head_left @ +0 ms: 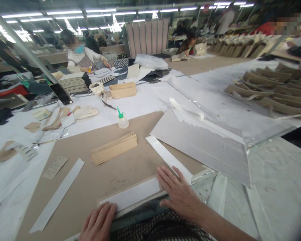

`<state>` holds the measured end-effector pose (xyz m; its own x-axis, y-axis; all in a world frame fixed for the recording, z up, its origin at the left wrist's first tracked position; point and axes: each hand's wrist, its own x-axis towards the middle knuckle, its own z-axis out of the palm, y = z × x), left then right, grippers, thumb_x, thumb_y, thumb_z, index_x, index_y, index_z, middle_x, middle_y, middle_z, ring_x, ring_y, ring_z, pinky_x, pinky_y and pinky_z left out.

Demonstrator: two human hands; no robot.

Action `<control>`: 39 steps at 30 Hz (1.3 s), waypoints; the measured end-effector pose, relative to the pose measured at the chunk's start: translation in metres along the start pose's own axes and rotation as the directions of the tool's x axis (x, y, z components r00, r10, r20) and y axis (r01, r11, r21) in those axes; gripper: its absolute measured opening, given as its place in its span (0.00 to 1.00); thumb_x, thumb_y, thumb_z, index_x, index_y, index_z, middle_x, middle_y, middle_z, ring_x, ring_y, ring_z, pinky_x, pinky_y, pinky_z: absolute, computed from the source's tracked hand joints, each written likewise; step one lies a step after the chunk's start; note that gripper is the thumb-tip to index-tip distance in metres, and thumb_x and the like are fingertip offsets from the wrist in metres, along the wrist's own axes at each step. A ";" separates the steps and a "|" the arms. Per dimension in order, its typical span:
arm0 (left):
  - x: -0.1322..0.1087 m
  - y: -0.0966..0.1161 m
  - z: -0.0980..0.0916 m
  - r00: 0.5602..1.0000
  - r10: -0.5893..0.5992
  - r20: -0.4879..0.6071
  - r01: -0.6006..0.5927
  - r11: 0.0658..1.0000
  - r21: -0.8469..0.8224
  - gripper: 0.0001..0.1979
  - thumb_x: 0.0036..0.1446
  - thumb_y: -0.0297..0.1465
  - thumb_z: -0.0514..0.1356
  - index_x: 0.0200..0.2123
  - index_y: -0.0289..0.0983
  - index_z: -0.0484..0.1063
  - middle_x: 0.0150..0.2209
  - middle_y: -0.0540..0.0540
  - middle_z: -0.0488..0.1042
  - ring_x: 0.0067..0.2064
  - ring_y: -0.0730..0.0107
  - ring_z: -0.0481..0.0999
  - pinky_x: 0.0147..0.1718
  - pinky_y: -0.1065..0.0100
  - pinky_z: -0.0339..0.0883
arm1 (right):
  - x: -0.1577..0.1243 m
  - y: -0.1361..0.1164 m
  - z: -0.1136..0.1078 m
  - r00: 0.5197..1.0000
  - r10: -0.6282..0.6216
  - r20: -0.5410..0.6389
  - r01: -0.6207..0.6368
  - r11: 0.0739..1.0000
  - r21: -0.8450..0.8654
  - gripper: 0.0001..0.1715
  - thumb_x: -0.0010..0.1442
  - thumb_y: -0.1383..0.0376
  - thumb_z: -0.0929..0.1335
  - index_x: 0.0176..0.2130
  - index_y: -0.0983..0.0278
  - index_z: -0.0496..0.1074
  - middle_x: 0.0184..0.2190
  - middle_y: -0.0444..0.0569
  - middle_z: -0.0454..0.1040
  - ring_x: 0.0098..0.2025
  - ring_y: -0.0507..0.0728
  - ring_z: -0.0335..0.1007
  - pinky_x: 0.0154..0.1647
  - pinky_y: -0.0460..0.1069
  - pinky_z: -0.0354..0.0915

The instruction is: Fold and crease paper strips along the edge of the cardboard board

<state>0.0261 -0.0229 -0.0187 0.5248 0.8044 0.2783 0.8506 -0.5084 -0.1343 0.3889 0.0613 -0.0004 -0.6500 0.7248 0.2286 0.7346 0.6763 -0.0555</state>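
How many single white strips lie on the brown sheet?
3 white strips: one between the left hand and right hand; one far left; one right of the tan stack.

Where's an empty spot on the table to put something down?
Bare brown paper lies between the tan stack and the white strip that the left hand and right hand touch. Around the scraps at far left it is crowded.
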 end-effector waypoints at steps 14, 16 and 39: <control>0.102 0.078 -0.011 0.995 -0.094 -0.042 0.070 0.915 -0.397 0.16 0.63 0.23 0.51 0.52 0.36 0.70 0.49 0.42 0.75 0.49 0.62 0.73 0.48 0.63 0.70 | -0.016 -0.005 -0.010 0.975 0.203 -0.092 -0.177 0.957 0.231 0.11 0.69 0.64 0.65 0.50 0.57 0.74 0.59 0.49 0.71 0.64 0.62 0.59 0.65 0.64 0.53; 0.120 0.094 -0.006 0.993 -0.113 -0.023 0.089 0.881 -0.465 0.14 0.64 0.23 0.51 0.50 0.36 0.70 0.47 0.42 0.75 0.48 0.62 0.73 0.47 0.61 0.72 | -0.014 -0.004 -0.007 0.974 0.204 -0.098 -0.181 0.963 0.200 0.12 0.69 0.63 0.66 0.51 0.56 0.74 0.59 0.47 0.71 0.64 0.62 0.58 0.66 0.64 0.50; 0.125 0.105 0.005 0.984 -0.156 -0.082 0.111 0.910 -0.400 0.14 0.67 0.29 0.54 0.53 0.39 0.72 0.51 0.44 0.74 0.50 0.59 0.70 0.48 0.58 0.71 | -0.015 0.013 -0.007 0.998 0.063 0.004 -0.063 0.984 0.167 0.20 0.68 0.64 0.67 0.57 0.47 0.71 0.65 0.42 0.64 0.67 0.65 0.51 0.66 0.69 0.45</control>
<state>0.1808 0.0258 -0.0031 0.3809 0.8459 0.3733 0.8187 -0.4962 0.2890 0.4092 0.0585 0.0027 -0.6030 0.7668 0.2202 0.7313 0.6416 -0.2314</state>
